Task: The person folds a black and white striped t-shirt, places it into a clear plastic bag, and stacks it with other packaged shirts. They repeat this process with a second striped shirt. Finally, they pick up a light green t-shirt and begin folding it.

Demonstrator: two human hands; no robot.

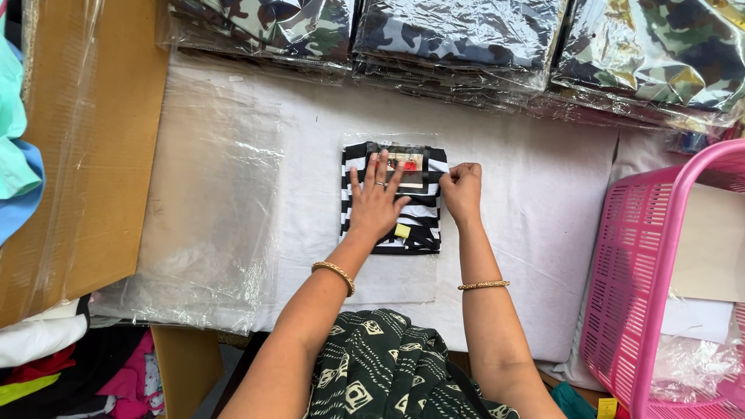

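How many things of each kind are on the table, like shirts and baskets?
Striped folded shirt, under the left hand and right hand: 1
Camouflage packs at the back: 3 stacks; packs inside cannot be counted
Pink basket: 1
Pile of clear bags: 1
Total: 6

We are counting one folded black-and-white striped garment (393,200) lying in one clear plastic bag (388,264) at the middle of the white tabletop (528,233), with two hands, the left hand (374,203) and the right hand (462,191), resting on it and two gold bangles (334,273) sitting on the wrists. Along the far edge we are seeing three stacks of bagged camouflage garments (466,35), and by the right edge one pink basket (644,256). At the left edge one pile of empty clear bags (209,217) is lying, beside one brown cardboard sheet (101,155).
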